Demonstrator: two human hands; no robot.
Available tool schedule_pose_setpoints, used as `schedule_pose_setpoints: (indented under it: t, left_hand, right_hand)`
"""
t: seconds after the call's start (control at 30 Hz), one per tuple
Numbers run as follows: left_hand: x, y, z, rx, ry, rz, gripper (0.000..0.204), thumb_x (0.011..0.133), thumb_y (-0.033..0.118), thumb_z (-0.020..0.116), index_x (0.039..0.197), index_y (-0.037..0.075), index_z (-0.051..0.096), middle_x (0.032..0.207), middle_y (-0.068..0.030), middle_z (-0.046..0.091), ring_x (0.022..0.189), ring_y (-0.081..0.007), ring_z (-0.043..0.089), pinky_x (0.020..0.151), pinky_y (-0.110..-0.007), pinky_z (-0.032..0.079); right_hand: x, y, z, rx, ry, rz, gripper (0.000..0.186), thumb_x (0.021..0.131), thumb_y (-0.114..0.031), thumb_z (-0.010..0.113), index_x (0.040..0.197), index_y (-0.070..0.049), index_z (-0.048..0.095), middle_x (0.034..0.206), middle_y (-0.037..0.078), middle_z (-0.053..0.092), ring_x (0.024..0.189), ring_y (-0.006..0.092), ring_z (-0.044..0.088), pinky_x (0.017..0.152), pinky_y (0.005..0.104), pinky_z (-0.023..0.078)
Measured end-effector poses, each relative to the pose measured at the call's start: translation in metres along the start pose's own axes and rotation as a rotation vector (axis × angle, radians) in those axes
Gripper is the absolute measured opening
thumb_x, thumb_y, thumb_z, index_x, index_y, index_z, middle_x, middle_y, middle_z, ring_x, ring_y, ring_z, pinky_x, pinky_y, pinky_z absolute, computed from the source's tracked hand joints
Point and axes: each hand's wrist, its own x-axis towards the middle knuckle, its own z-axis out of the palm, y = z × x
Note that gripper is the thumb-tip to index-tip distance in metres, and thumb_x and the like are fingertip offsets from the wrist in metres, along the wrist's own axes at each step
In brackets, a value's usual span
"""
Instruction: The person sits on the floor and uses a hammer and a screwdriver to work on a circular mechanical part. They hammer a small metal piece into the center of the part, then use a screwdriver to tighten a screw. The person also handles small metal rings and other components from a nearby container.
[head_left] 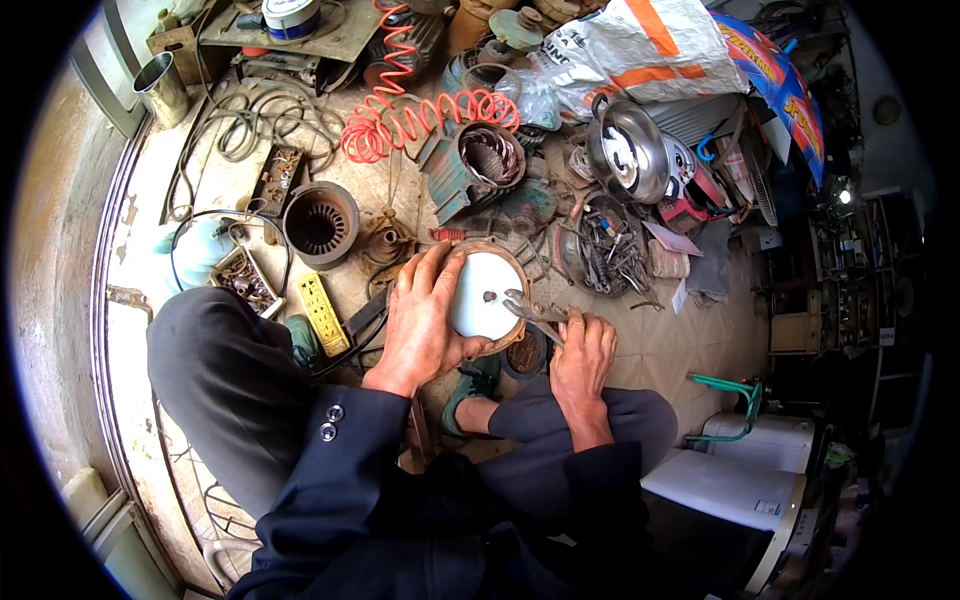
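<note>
My left hand (pixel 422 310) grips the left edge of a round metal cover with a rusty rim and a pale, whitish face (pixel 478 305), thumb along its lower edge. At the middle of that face is a small dark spot or hole. My right hand (pixel 583 360) is closed round the handles of a pair of pliers (pixel 543 314). The pliers' jaws reach over the right part of the cover, close to the central spot; whether they grip anything there I cannot tell. Beneath the cover a dark round part (pixel 525 355) shows in part on the floor.
A motor housing (pixel 482 165) and a dark stator ring (pixel 320 224) stand beyond my hands, near a red coiled hose (pixel 430 118). A yellow power strip (pixel 321 314) lies by my left foot. To the right are a basin of tools (pixel 612 250) and a steel bowl (pixel 640 165).
</note>
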Motion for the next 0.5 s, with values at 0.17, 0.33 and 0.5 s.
schedule_pose_setpoints:
  t: [0.17, 0.33, 0.5]
  left_hand:
    - [-0.0024, 0.0005, -0.0002, -0.004, 0.007, 0.002, 0.117, 0.048, 0.027, 0.1, 0.15, 0.001, 0.049, 0.159, -0.0199, 0.041, 0.145, -0.0444, 0.039, 0.121, -0.051, 0.038]
    - [-0.0005, -0.0001, 0.0008, -0.015, 0.008, 0.006, 0.117, 0.048, 0.027, 0.1, 0.15, 0.002, 0.049, 0.159, -0.0198, 0.041, 0.145, -0.0443, 0.039, 0.121, -0.051, 0.037]
    - [-0.0004, -0.0004, 0.0004, -0.016, 0.008, -0.003, 0.117, 0.048, 0.027, 0.1, 0.15, 0.002, 0.049, 0.159, -0.0197, 0.041, 0.145, -0.0445, 0.038, 0.121, -0.051, 0.037]
  right_hand:
    - [0.0047, -0.0046, 0.0016, -0.064, 0.115, -0.059, 0.038, 0.093, -0.011, 0.072, 0.127, 0.002, 0.063, 0.115, 0.019, 0.06, 0.115, 0.0373, 0.056, 0.106, 0.0548, 0.045]
    - [0.0087, -0.0047, 0.0046, -0.09, 0.138, -0.094, 0.043, 0.092, -0.01, 0.072, 0.132, 0.002, 0.061, 0.117, 0.019, 0.059, 0.117, 0.0383, 0.056, 0.11, 0.0593, 0.043]
    - [0.0112, -0.0084, 0.0059, -0.096, 0.138, -0.096, 0.047, 0.091, -0.01, 0.073, 0.134, 0.002, 0.06, 0.118, 0.019, 0.058, 0.119, 0.0385, 0.055, 0.112, 0.0624, 0.042]
